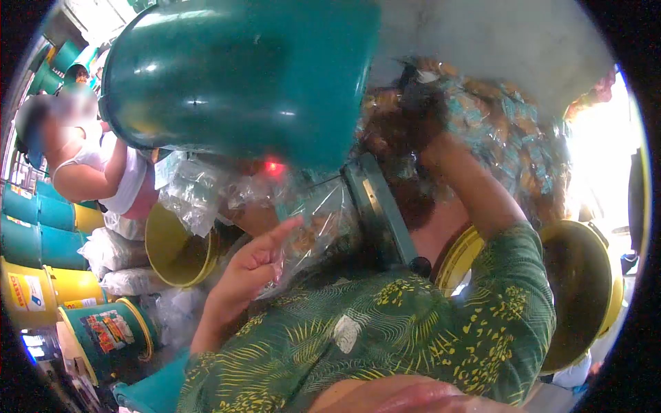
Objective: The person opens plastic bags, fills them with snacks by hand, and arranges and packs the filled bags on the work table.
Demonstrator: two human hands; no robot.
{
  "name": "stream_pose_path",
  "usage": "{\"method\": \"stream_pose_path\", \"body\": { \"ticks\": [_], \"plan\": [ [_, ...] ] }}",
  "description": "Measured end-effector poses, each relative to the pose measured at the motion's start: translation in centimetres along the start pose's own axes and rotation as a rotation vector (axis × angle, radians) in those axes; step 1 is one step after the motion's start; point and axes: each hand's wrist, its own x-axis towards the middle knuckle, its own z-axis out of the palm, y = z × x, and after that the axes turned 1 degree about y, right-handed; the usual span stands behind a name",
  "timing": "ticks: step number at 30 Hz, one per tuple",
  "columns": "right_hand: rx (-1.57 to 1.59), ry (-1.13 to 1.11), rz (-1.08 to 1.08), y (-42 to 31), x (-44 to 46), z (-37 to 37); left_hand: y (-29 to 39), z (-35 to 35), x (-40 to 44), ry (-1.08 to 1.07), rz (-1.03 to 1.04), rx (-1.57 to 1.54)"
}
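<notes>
My left hand [253, 267] has its index finger stretched out and the other fingers curled in on the edge of a clear plastic bag [329, 206]. Brownish pieces show through the bag's film. Farther right, my right hand [423, 113] reaches into a heap of small wrapped packets [513, 120] in clear, blue and brown wrapping. It is dark and blurred there, so its fingers do not show clearly. Between my arms stands a dark grey-green frame or edge [382, 206], close to the bag.
A large green drum [227, 82] lies across the top, a red light [274, 167] glowing below it. Open yellow drums stand at left [180, 241] and right [578, 296]. Another person [96, 165] in white is at the left, near stacked drums [41, 224] and clear bags [120, 251].
</notes>
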Motion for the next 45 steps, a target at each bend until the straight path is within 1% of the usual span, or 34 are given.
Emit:
{"method": "stream_pose_path", "body": {
  "ticks": [2, 4, 6, 7, 9, 11, 12, 15, 17, 19, 23, 25, 26, 28, 29, 31, 33, 34, 35, 36, 37, 38, 41, 44, 45],
  "plan": [
    [-0.003, -0.114, -0.01, -0.8, -1.6, -2.5, 0.0, 0.0, -0.1, -0.015, 0.003, 0.002],
    [-0.057, -0.422, -0.144, 0.2, -0.4, -5.6, 0.2, 0.3, -0.3, -0.012, 0.007, -0.007],
    [-0.109, -0.744, -0.285, 0.9, 1.0, -7.0, 0.1, 0.1, -0.5, -0.037, -0.01, 0.018],
    [-0.036, -0.618, -0.272, 0.6, 2.5, -6.1, 0.2, 0.2, -0.4, -0.039, -0.012, 0.028],
    [0.003, -0.445, -0.265, -1.4, 4.5, -4.8, 0.7, 0.7, -0.3, -0.031, -0.013, 0.045],
    [0.04, -0.285, -0.267, -2.4, 7.1, 0.6, 0.9, 0.9, -0.1, -0.028, -0.012, 0.058],
    [0.054, -0.243, -0.27, -2.4, 8.2, 4.3, 0.8, 0.7, -0.1, -0.036, -0.013, 0.066],
    [0.084, -0.203, -0.281, 0.5, 10.2, 15.1, 0.7, 0.5, -0.1, -0.035, -0.003, 0.054],
    [0.106, -0.183, -0.284, 2.8, 10.0, 20.3, 0.3, 0.2, -0.1, -0.033, 0.002, 0.041],
    [-0.051, -0.251, -0.313, 3.7, 7.6, 16.5, -0.3, -0.2, -0.1, -0.038, 0.012, 0.053],
    [-0.1, -0.239, -0.385, 10.7, 0.8, 13.2, 0.2, 0.9, 0.5, -0.106, 0.045, 0.12],
    [-0.06, -0.32, -0.275, 10.0, -1.9, 8.6, 0.3, 1.2, 0.8, -0.176, 0.036, 0.151],
    [-0.004, -0.405, -0.141, 6.6, -3.9, 3.5, 0.4, 1.4, 0.9, -0.205, 0.03, 0.177],
    [0.065, -0.468, -0.006, 5.2, -6.4, -0.6, 1.6, 2.8, 0.7, -0.244, 0.015, 0.251],
    [0.075, -0.446, -0.008, 5.8, -7.2, -1.2, 2.1, 3.4, 0.5, -0.264, 0.011, 0.279],
    [0.125, -0.397, 0.062, 7.1, -9.6, -1.3, 2.5, 4.4, 0.0, -0.302, 0.026, 0.299],
    [0.207, -0.352, 0.207, 7.8, -12.8, -0.6, 2.6, 4.6, -0.4, -0.351, 0.068, 0.32],
    [0.298, -0.394, 0.123, 6.0, -14.4, -2.3, 2.7, 4.6, -0.6, -0.378, 0.096, 0.33],
    [0.306, -0.367, 0.098, 6.0, -16.2, -1.1, 2.5, 4.7, -0.6, -0.303, 0.097, 0.42],
    [0.313, -0.341, 0.072, 6.4, -18.3, 1.6, 2.3, 4.7, -0.6, -0.226, 0.098, 0.51],
    [0.265, -0.361, 0.06, 6.7, -19.3, 3.7, 1.9, 4.7, -0.6, -0.148, 0.1, 0.6],
    [0.216, -0.38, 0.048, 7.0, -20.2, 5.8, 1.4, 4.8, -0.3, -0.082, 0.053, 0.584],
    [-0.121, -0.466, 0.091, 5.4, -21.8, 2.9, 0.5, 3.8, -0.8, -0.07, 0.049, 0.485],
    [0.039, -0.316, 0.081, 3.4, -24.1, -0.2, 0.1, 3.7, -1.5, -0.062, 0.061, 0.427],
    [-0.072, -0.438, 0.07, 4.2, -24.2, 1.8, 0.0, 3.3, -1.3, -0.064, 0.072, 0.42]
  ]
}}
